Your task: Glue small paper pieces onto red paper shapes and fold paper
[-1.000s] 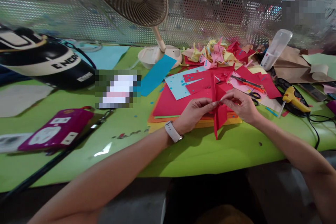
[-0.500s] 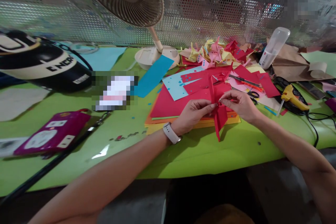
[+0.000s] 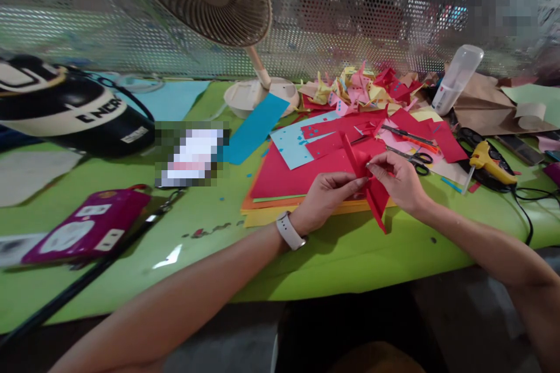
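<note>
Between my hands is a folded red paper piece (image 3: pixel 377 203), held up over the near edge of a stack of red and orange paper (image 3: pixel 280 173). My left hand (image 3: pixel 335 193), with a white watch band at the wrist, pinches the folded paper at its middle from the left. From the right, my right hand (image 3: pixel 396 178) pinches it close to the left fingertips, thumb and index finger together. Part of the paper is hidden behind the fingers. Beyond it lie a light blue sheet (image 3: pixel 286 148) with small blue scraps and black-handled scissors (image 3: pixel 422 160).
A pile of folded paper shapes (image 3: pixel 359 87) stands at the back. To the right are a yellow glue gun (image 3: pixel 492 162) and a clear bottle (image 3: pixel 459 78). A fan (image 3: pixel 262 96), a blue strip (image 3: pixel 260 128), a purple pouch (image 3: pixel 90 224) and a black bottle (image 3: pixel 96 111) occupy the left.
The folded red paper has turned in my fingers, its lower tip swinging to the right. Both hands keep their pinch, with the left shifted slightly right.
</note>
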Demonstrator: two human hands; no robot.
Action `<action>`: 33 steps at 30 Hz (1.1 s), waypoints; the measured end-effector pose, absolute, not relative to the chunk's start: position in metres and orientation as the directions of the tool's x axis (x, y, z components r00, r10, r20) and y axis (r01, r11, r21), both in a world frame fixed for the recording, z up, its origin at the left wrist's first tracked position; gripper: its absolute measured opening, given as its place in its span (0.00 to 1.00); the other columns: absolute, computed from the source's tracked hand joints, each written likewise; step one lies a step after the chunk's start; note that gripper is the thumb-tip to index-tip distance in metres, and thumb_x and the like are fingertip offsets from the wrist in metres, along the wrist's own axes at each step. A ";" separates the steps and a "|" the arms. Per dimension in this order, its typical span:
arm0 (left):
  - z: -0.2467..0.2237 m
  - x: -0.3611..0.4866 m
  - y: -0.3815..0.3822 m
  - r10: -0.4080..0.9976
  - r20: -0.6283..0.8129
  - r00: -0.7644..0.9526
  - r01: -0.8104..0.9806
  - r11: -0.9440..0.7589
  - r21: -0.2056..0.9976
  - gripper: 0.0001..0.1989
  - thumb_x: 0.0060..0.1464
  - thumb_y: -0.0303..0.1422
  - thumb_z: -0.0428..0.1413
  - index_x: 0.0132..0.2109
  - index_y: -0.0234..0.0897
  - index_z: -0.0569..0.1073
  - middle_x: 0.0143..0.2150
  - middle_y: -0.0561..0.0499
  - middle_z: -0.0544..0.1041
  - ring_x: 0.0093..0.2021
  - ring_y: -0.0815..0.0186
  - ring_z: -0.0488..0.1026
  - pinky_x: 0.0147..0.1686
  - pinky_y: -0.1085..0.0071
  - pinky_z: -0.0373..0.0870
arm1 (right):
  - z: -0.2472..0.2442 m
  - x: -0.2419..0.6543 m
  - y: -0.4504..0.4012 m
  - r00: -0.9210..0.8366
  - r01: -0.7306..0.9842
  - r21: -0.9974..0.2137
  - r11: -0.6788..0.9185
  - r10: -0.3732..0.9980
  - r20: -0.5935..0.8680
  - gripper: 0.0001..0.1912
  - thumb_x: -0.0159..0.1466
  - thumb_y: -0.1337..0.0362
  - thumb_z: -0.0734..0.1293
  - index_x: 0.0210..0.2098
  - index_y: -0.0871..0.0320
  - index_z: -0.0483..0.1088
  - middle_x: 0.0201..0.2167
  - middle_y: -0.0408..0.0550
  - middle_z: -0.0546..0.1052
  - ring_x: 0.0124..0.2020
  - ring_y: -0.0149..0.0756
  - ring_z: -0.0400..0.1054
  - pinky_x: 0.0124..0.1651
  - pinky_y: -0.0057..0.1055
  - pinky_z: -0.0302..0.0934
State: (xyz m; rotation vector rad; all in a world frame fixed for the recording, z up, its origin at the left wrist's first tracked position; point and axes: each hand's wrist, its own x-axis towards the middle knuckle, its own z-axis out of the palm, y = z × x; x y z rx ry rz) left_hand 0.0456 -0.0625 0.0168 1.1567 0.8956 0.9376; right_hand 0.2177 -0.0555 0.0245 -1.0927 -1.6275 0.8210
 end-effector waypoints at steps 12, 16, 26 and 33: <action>0.014 0.046 -0.062 0.928 -0.056 0.368 -0.194 0.136 0.972 0.17 0.40 0.43 0.69 0.33 0.34 0.80 0.30 0.51 0.80 0.31 0.69 0.75 0.39 0.68 0.75 | 0.028 0.214 -0.062 -0.169 0.267 -0.857 0.441 0.897 0.409 0.04 0.62 0.62 0.67 0.37 0.55 0.67 0.33 0.44 0.75 0.36 0.33 0.70 0.44 0.34 0.66; 0.013 0.046 -0.062 0.931 -0.018 0.366 -0.189 0.093 0.978 0.17 0.42 0.43 0.68 0.36 0.35 0.80 0.34 0.50 0.81 0.32 0.68 0.75 0.40 0.68 0.75 | 0.025 0.213 -0.062 -0.154 0.215 -0.889 0.403 0.913 0.377 0.14 0.62 0.63 0.67 0.47 0.54 0.65 0.38 0.46 0.74 0.41 0.34 0.70 0.48 0.37 0.66; 0.012 0.046 -0.060 0.929 0.027 0.369 -0.187 0.046 0.981 0.17 0.44 0.42 0.67 0.36 0.33 0.80 0.33 0.49 0.82 0.33 0.66 0.76 0.40 0.67 0.76 | 0.020 0.214 -0.059 -0.178 0.146 -0.927 0.346 0.931 0.319 0.22 0.63 0.62 0.66 0.56 0.53 0.62 0.37 0.45 0.73 0.41 0.34 0.70 0.49 0.37 0.66; 0.013 0.047 -0.060 0.929 0.018 0.370 -0.185 0.055 0.981 0.17 0.42 0.43 0.68 0.35 0.34 0.81 0.31 0.49 0.82 0.33 0.66 0.77 0.41 0.67 0.75 | 0.018 0.214 -0.057 -0.176 0.122 -0.932 0.341 0.932 0.318 0.24 0.62 0.60 0.67 0.57 0.53 0.62 0.35 0.45 0.73 0.39 0.34 0.70 0.47 0.37 0.68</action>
